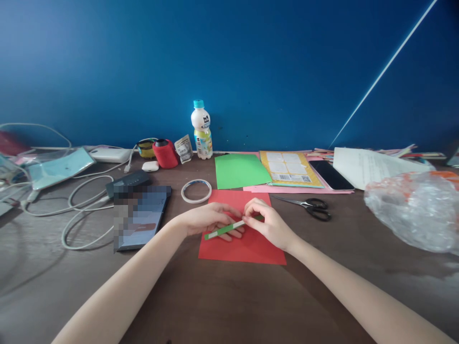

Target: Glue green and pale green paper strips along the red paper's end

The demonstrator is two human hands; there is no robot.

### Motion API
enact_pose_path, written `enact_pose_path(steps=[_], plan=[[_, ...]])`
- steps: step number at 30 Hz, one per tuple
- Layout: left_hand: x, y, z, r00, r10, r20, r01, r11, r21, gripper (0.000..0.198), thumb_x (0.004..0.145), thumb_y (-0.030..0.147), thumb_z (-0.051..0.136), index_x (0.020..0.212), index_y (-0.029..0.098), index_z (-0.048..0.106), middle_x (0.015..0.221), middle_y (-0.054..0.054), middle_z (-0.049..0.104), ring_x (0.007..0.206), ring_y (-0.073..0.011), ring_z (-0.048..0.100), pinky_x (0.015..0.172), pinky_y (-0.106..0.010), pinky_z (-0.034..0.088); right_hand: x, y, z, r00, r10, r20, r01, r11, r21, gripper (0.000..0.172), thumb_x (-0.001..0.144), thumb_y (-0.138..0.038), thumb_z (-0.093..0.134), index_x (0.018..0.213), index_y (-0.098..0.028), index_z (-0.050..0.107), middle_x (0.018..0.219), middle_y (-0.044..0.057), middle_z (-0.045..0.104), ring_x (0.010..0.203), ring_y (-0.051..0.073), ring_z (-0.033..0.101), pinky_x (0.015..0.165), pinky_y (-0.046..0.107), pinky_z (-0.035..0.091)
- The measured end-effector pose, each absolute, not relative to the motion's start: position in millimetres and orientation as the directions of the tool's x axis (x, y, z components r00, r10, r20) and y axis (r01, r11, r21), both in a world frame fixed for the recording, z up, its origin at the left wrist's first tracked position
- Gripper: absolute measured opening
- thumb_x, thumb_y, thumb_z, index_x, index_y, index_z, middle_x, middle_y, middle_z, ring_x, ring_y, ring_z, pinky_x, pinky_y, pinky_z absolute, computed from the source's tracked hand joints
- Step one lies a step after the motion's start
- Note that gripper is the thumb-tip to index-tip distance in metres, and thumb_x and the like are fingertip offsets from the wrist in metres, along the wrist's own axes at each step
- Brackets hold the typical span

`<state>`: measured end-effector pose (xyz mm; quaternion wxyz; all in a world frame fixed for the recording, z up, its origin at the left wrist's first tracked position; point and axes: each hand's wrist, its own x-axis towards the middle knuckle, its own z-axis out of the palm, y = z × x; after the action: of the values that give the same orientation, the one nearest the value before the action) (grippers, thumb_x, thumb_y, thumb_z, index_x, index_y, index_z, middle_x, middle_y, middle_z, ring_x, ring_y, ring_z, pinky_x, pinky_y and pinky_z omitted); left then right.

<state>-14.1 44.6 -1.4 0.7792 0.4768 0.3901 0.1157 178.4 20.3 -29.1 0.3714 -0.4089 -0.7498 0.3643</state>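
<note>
A narrow green paper strip (225, 230) with whitish patches, which look like tape, is held tilted above a red sheet of paper (247, 251). My left hand (211, 219) has the strip between its thumb and its fingers, which reach beneath it. My right hand (267, 220) is closed, pinching the strip near its upper right end with thumb and fingertips. Both hands are close together over the red sheet. A roll of whitish tape (184, 192) lies flat behind my left hand. Black-handled scissors (311, 207) rest to the right of the red sheet.
Behind lie a green sheet (238, 171), a yellow printed packet (294, 168) and a phone (330, 175). A bottle (202, 134) stands by the blue wall. At left are a propped screen device (150, 220) and cables (68, 210); at right, a crumpled plastic bag (412, 210).
</note>
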Motion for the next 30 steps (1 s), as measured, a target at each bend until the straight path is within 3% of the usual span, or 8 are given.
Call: enact_pose_path(steps=[12, 20, 30], plan=[[-11.3, 44.8, -1.6, 0.633, 0.571, -0.523, 0.243, 0.495, 0.834, 0.028, 0.068, 0.011, 0.056, 0.095, 0.011, 0.061, 0.094, -0.012, 0.068, 0.093, -0.0216, 0.063, 0.077, -0.031, 0.05, 178.5, 20.0, -30.8, -0.391, 0.878, 0.275, 0.382, 0.427, -0.82, 0.016, 0.079, -0.016, 0.052, 0.065, -0.02, 0.045, 0.078, 0.001, 0.05, 0.079, 0.016, 0.048, 0.074, 0.031, 0.039], [-7.5, 43.5, -3.0, 0.585, 0.611, -0.534, 0.285, 0.462, 0.84, 0.022, 0.069, 0.015, 0.059, 0.09, 0.011, 0.066, 0.084, -0.008, 0.071, 0.083, -0.0169, 0.066, 0.076, -0.026, 0.051, 178.2, 20.3, -33.1, -0.39, 0.874, 0.288, 0.399, 0.442, -0.803, 0.016, 0.078, -0.014, 0.053, 0.065, -0.019, 0.046, 0.077, 0.001, 0.051, 0.078, 0.015, 0.047, 0.073, 0.03, 0.039], [-5.6, 39.5, -8.3, 0.553, 0.708, -0.44, 0.263, 0.352, 0.898, 0.018, 0.065, 0.015, 0.064, 0.082, 0.01, 0.066, 0.076, -0.009, 0.071, 0.077, -0.0188, 0.067, 0.072, -0.029, 0.053, 177.6, 20.2, -32.1, -0.39, 0.87, 0.3, 0.442, 0.463, -0.768, 0.015, 0.077, -0.014, 0.054, 0.066, -0.019, 0.047, 0.078, 0.002, 0.052, 0.079, 0.016, 0.048, 0.075, 0.032, 0.039]])
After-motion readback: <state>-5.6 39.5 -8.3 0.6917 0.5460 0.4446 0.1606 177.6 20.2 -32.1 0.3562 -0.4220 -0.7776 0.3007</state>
